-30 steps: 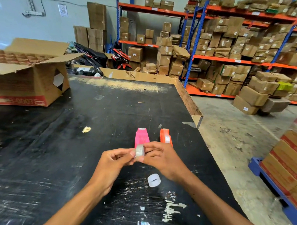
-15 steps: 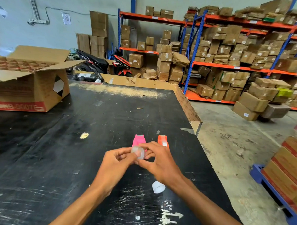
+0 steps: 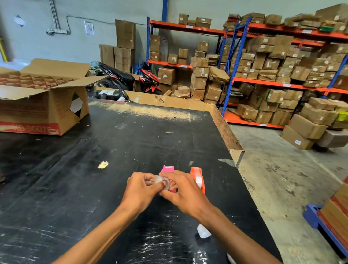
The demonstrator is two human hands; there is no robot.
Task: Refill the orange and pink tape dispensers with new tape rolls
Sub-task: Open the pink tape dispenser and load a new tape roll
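Note:
A clear tape roll (image 3: 162,180) sits pinched between my left hand (image 3: 141,190) and my right hand (image 3: 183,193), just above the black table (image 3: 69,177). Behind my fingers stands the pink tape dispenser (image 3: 168,168), partly hidden. The orange tape dispenser (image 3: 197,178) stands to its right, with a strip of tape showing on it. A second clear tape roll (image 3: 203,231) lies on the table under my right forearm, half covered by it.
An open cardboard box with dividers (image 3: 38,105) stands at the table's far left. The table's right edge (image 3: 246,183) drops to the concrete floor. A blue pallet with boxes (image 3: 335,222) is at right. Shelves of cartons fill the background.
My view has tipped upward a little. Both hands have turned the roll from edge-on to face-on and closed in tighter around it. The spare roll now lies under my right forearm.

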